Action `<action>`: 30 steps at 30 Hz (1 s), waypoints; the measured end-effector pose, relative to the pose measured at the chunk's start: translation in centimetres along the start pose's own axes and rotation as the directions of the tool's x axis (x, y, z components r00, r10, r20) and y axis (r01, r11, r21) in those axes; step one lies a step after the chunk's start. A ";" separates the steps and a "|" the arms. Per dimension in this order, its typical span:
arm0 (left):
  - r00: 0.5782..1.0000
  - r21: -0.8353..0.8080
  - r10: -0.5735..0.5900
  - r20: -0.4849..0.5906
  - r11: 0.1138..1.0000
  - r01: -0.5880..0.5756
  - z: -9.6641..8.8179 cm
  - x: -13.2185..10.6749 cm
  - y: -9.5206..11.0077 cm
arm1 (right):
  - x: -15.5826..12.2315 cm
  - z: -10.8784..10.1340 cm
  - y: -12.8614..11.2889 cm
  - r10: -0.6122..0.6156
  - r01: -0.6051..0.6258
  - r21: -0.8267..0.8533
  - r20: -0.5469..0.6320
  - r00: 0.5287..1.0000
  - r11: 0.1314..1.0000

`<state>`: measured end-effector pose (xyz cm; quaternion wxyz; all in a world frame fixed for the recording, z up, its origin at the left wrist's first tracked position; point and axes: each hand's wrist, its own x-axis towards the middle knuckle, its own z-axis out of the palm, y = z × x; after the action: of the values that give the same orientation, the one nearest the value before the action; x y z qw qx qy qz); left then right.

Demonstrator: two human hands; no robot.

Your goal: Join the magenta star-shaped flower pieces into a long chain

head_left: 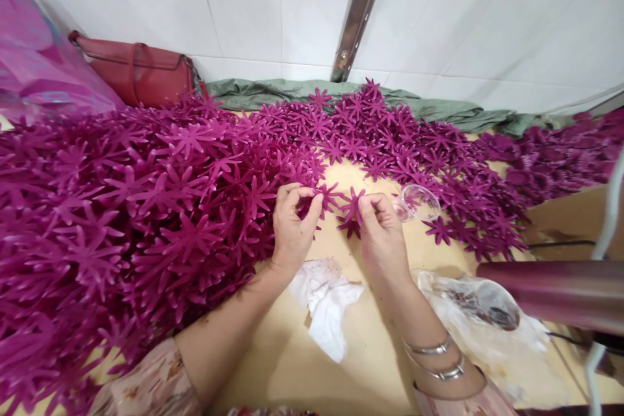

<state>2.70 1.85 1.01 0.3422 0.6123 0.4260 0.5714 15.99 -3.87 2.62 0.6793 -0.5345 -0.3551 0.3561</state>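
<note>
My left hand (pixel 296 221) pinches a magenta flower-shaped piece (pixel 327 195) with long narrow petals between thumb and fingertips. A similar magenta flower piece (pixel 351 205) is pinched in my right hand (pixel 383 227). The two pieces sit close together above the table; whether their petals touch I cannot tell. Just below the right-hand piece shows another magenta flower piece (pixel 349 227), partly hidden. To the left of my left hand rises a large heap of the same flower pieces (pixel 185 208). A clear plastic cup (pixel 420 203) lies on its side beyond my right hand.
A crumpled white cloth (pixel 327 312) lies between my forearms on the tan table (pixel 292 364). More flower pieces (pixel 390 123) line the back. At right are a plastic bag with a clear container (pixel 497 305) and a shiny maroon cylinder (pixel 556 292). A red handbag (pixel 139 71) stands back left.
</note>
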 end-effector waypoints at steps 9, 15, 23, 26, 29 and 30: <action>0.992 0.118 0.114 -0.049 0.987 -0.107 -0.1 -0.4 0.2 | 0.8 -0.5 0.8 0.096 -0.088 0.113 -0.066 0.993 0.990; 0.963 0.115 0.245 -0.112 0.966 -0.232 -0.8 -0.7 1.0 | 0.8 -0.2 0.4 0.152 -0.144 0.172 -0.038 0.988 0.975; 0.980 -0.026 0.194 -0.047 0.980 -0.195 -0.1 -1.2 1.0 | 0.6 0.0 0.0 0.175 -0.158 0.224 -0.055 0.983 0.962; 0.986 -0.054 0.163 -0.020 0.985 -0.164 0.1 -1.2 0.7 | 0.6 0.1 0.0 0.153 -0.140 0.205 -0.048 0.987 0.969; 0.990 -0.071 0.139 -0.034 0.987 -0.141 0.1 -1.1 0.5 | 0.6 0.1 0.2 0.120 -0.102 0.221 -0.071 0.990 0.970; 0.990 -0.081 0.134 -0.043 0.987 -0.137 0.1 -1.0 0.5 | 0.6 0.0 0.2 0.111 -0.090 0.223 -0.087 0.990 0.971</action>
<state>2.92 0.74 1.05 0.3198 0.6141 0.3657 0.6219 16.27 -3.29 2.47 0.7317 -0.4907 -0.2523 0.4002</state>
